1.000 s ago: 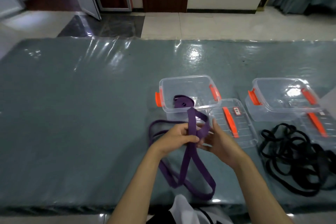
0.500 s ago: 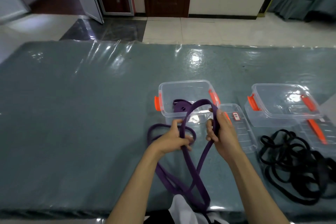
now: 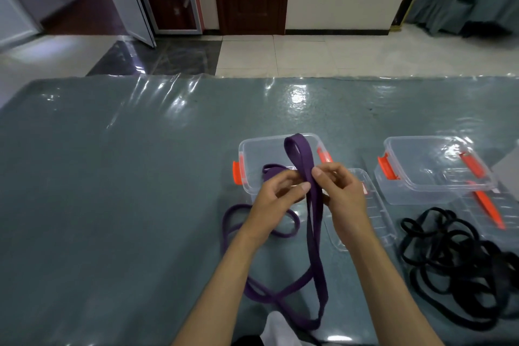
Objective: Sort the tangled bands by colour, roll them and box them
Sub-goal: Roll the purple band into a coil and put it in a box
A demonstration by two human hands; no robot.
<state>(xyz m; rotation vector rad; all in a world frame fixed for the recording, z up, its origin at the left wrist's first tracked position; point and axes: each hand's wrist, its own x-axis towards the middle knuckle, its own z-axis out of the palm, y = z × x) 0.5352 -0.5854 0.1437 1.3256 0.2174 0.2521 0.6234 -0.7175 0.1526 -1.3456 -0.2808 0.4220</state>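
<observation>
Purple band is pinched between both hands above a grey-green table covered in clear film. The left hand has thumb and curled fingers closed on the flat strap from one side; the right hand is clamped on it from the other, thumb on top. A folded loop of the strap is held upright above the fingers, in front of a clear box with orange clasps, where another purple band is seen. The held strap's long tail is draped down towards the table's near edge. More purple loops are laid beside the left wrist. A tangle of black bands is spread at the right, near a second clear box. A lid is partly hidden under the right wrist.
</observation>
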